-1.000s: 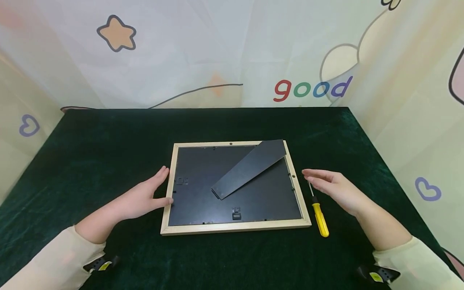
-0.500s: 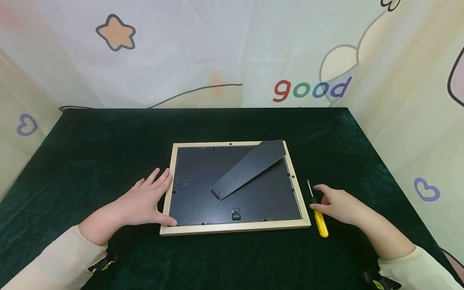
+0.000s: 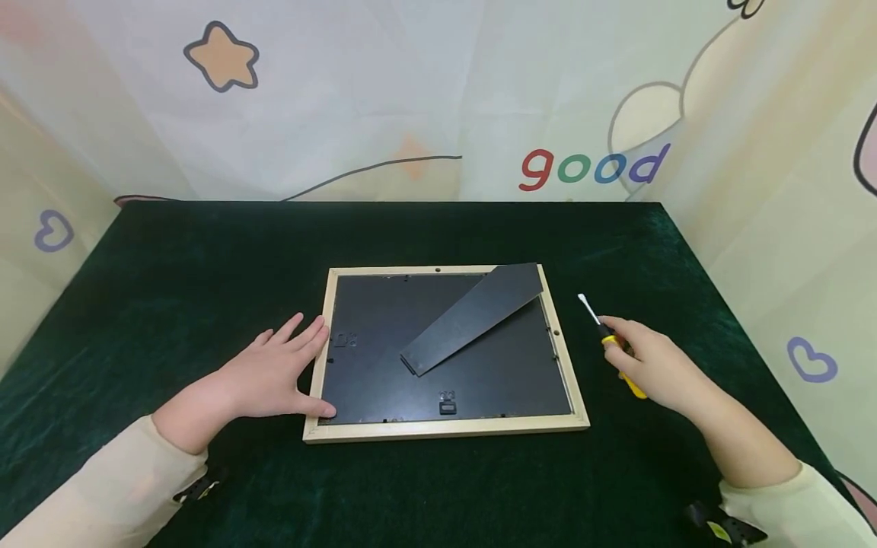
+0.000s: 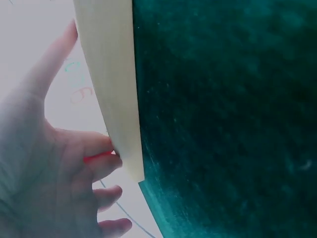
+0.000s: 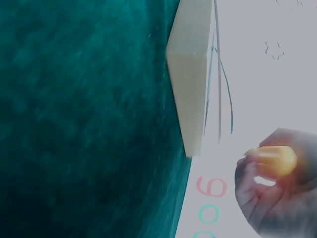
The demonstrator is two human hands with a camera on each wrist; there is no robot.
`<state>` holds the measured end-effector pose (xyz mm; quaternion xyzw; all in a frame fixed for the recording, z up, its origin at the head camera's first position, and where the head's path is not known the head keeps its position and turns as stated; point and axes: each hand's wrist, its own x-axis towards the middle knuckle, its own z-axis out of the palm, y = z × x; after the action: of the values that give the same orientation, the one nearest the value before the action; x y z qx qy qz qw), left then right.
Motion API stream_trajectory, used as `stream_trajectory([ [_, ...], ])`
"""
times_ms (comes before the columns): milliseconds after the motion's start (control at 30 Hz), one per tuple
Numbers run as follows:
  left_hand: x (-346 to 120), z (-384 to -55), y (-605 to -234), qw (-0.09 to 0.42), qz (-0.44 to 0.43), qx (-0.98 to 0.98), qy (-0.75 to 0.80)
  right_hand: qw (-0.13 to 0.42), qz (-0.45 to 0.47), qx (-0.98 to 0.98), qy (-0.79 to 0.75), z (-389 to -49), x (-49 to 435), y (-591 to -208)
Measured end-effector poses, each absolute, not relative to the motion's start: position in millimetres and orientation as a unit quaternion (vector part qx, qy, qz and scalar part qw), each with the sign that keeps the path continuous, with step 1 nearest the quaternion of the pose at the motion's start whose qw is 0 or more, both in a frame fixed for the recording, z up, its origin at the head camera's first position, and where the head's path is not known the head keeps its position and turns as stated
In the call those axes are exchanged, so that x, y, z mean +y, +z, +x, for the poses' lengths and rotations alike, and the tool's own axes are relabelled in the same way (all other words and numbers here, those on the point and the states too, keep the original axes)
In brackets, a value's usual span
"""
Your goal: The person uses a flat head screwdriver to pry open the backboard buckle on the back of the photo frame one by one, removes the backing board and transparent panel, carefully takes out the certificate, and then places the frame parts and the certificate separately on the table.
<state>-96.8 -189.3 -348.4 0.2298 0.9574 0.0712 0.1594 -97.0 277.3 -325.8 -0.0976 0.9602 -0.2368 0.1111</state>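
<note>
A picture frame (image 3: 445,436) with a light wooden border lies face down, its black backing board (image 3: 384,320) up. My left hand (image 3: 267,380) rests spread at the frame's left side, fingers against the outer edge and thumb over the lower left corner. In the left wrist view, fingertips (image 4: 111,161) meet the wooden side. To the right of the frame, my right hand (image 3: 651,361) grips a flat-head screwdriver (image 3: 633,387) by its yellow handle, the metal tip pointing away and left. The right wrist view shows the handle (image 5: 275,161) between curled fingers; the shaft is hidden there.
A black easel leg (image 3: 473,320) slants across the backing board, its upper end at the far right corner. Small dark tabs sit along the inner border. Dark green cloth (image 3: 438,495) covers the table, with a printed curtain (image 3: 356,91) behind and at both sides.
My right hand has picked the screwdriver up from the cloth and tilted it. My left hand has slid its thumb down toward the frame's lower left corner and spread its fingers.
</note>
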Motion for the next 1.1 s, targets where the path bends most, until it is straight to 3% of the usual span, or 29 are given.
stream_trajectory([
  [133, -184, -97, -345, 0.148, 0.227, 0.962, 0.046, 0.087, -0.145, 0.942, -0.289, -98, 262, -321],
  [400, -177, -98, -339, 0.147, 0.224, 0.963, 0.019, 0.127, -0.207, 0.906, -0.346, -113, 211, -322],
  [1100, -183, -103, -341, 0.162, 0.226, 0.960, 0.043, 0.289, -0.240, 0.822, -0.427, -140, 124, -327],
])
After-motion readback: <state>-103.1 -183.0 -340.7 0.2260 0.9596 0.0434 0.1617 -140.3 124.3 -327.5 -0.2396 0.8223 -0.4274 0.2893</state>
